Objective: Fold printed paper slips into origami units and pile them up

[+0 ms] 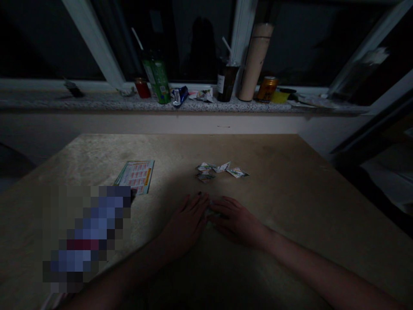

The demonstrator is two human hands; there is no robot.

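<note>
left hand [191, 216] and right hand [235, 217] meet over a paper piece [211, 212] on the table [277, 157], seemingly to keep it flat; whether either pinches it, one cannot tell (fingers cover most). folded papers [222, 168] lie farther, perhaps leaving room.

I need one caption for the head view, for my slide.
Left hand and right hand touch a mostly hidden item, folded papers lying beyond.

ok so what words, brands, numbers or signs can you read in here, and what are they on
None legible.
Printed sheets: red print in rows, too small.
Folded paper pieces: printed, too small.
Green container: print too blurred.
Dark cup: white label, too blurred.
Orange can: dark markings, too blurred.
</note>
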